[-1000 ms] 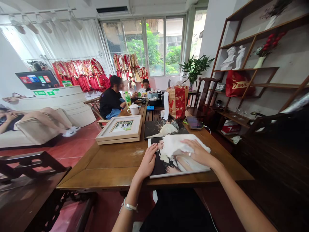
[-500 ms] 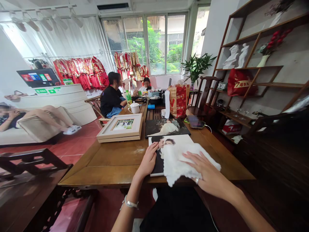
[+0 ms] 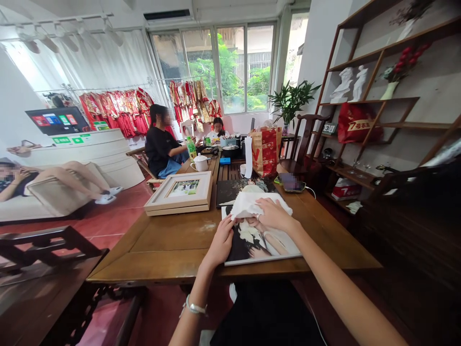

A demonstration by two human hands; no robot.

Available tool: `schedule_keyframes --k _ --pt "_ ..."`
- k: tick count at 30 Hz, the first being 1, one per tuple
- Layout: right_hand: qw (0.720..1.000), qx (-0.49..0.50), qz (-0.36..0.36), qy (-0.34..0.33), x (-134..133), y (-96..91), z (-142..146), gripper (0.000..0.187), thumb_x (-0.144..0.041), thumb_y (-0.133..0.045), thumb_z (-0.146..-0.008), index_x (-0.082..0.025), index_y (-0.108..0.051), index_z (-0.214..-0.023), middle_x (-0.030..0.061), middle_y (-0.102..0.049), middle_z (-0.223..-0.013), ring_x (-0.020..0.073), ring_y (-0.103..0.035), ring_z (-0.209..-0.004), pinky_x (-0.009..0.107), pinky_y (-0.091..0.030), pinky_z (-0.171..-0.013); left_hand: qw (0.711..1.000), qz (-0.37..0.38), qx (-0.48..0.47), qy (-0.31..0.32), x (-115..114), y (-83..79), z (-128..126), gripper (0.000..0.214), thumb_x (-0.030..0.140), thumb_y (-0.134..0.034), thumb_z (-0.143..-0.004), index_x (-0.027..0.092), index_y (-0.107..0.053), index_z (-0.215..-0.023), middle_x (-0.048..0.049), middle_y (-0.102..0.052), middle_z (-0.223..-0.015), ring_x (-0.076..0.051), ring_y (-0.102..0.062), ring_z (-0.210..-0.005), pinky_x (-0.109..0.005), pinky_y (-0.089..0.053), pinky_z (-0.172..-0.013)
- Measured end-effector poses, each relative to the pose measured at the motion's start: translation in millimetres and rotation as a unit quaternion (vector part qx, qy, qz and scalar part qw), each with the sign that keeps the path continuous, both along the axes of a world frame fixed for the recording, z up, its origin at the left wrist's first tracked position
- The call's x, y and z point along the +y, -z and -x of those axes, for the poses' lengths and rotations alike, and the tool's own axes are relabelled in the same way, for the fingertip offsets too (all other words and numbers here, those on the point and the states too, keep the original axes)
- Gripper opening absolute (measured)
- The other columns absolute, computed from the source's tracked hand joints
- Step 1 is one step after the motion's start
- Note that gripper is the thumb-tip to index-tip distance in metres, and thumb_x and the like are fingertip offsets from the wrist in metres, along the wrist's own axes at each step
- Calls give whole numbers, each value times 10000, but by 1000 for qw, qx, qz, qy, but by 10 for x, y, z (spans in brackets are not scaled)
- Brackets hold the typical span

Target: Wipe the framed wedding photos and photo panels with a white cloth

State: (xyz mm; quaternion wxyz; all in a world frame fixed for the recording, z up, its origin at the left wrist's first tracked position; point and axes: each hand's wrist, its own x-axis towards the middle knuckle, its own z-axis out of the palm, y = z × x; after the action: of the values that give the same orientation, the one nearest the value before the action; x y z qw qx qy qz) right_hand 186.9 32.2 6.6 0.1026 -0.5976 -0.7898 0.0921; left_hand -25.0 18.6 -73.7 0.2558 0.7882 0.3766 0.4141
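Observation:
A photo panel (image 3: 248, 247) with a portrait of two people lies near the front edge of the wooden table. My left hand (image 3: 222, 242) rests along the panel's left edge, fingers stretched out flat, holding nothing. With my right hand (image 3: 273, 214) I grip a bunched white cloth (image 3: 245, 204) and press it onto the panel's far part. A ring shows on that hand. The cloth covers the panel's top and overlaps a second, dark photo panel (image 3: 225, 187) lying just behind. Part of the portrait is hidden under the cloth and hand.
A pale framed picture (image 3: 209, 192) lies to the left on the table (image 3: 162, 245). Farther back stand a white lidded cup (image 3: 200, 163), a green bottle (image 3: 190, 149) and a paper bag (image 3: 266, 151). A phone (image 3: 293, 182) with a cable lies right. A person (image 3: 160, 144) sits at the far left.
My right hand and the cloth have moved away from me and left, from the panel's near right to its far edge, uncovering the lower portrait. My left hand has stayed about where it was.

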Motion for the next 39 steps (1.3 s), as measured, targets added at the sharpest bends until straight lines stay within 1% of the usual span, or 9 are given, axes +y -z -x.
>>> schedule_keyframes --k 4,7,12,16,23,26,29,36,39 --pt "1000 5 1 -12 -185 46 -7 463 -264 -396 -822 -186 -503 -1266 81 -388 -1412 260 -261 -1310 533 -91 -1074 1000 1 1 3 -13 -27 -11 401 150 -353 -874 218 -507 -1238 -71 -443 -1350 -196 -303 -1307 -448 -220 -1104" --pt "998 15 -6 -54 -618 96 -80 493 -227 -414 -793 -199 -495 -1278 58 -387 -1417 256 -252 -1323 528 -62 -1087 1000 2 10 8 -23 -53 -19 402 157 -346 -878 207 -500 -1247 -80 -451 -1343 -197 -308 -1303 -451 -221 -1103" --pt "995 30 2 -95 -1229 68 -174 563 -196 -467 -756 -328 -450 -1303 -10 -375 -1425 255 -242 -1335 542 -71 -1088 1000 3 11 3 -29 -39 -18 438 131 -318 -873 203 -465 -1279 -82 -406 -1381 -181 -292 -1314 -457 -188 -1112" --pt "995 42 15 -85 -1133 47 -106 520 -205 -452 -769 -294 -486 -1280 5 -369 -1429 272 -241 -1332 568 -68 -1076 1000 -1 1 6 -25 -51 -19 436 139 -336 -869 225 -473 -1274 -73 -424 -1368 -188 -305 -1305 -455 -210 -1102" --pt "998 59 -4 -7 -282 56 148 526 -248 -408 -799 -173 -437 -1319 56 -407 -1404 278 -251 -1314 592 -53 -1054 1000 -15 6 6 -10 -48 -21 381 173 -362 -875 217 -521 -1219 -79 -462 -1331 -210 -324 -1290 -446 -241 -1088" --pt "998 58 -10 6 -135 56 175 555 -223 -411 -785 -160 -407 -1336 58 -410 -1402 276 -237 -1318 597 -30 -1049 1000 -6 -6 -8 -8 -20 -22 385 172 -363 -879 204 -489 -1242 -88 -451 -1337 -208 -331 -1289 -449 -239 -1088" --pt "999 47 -22 -15 -291 87 153 569 -183 -402 -752 -174 -435 -1321 35 -400 -1410 265 -220 -1325 572 -10 -1062 1000 -11 -5 1 -20 -42 -28 375 180 -368 -880 204 -506 -1228 -91 -456 -1337 -220 -328 -1287 -459 -236 -1085" --pt "996 14 -39 -82 -1234 174 116 779 -91 -412 -580 -302 -409 -1330 -47 -322 -1450 273 -156 -1350 597 15 -1061 1000 4 -20 15 -33 -68 -15 378 228 -433 -865 230 -513 -1234 -90 -441 -1356 -231 -332 -1291 -455 -251 -1079" --pt "996 11 -41 -79 -1378 199 100 780 -91 -407 -576 -316 -412 -1323 -50 -324 -1448 275 -168 -1348 617 26 -1051 999 12 -34 10 -20 -21 -4 399 192 -406 -866 229 -492 -1254 -84 -429 -1367 -213 -326 -1299 -460 -238 -1088"
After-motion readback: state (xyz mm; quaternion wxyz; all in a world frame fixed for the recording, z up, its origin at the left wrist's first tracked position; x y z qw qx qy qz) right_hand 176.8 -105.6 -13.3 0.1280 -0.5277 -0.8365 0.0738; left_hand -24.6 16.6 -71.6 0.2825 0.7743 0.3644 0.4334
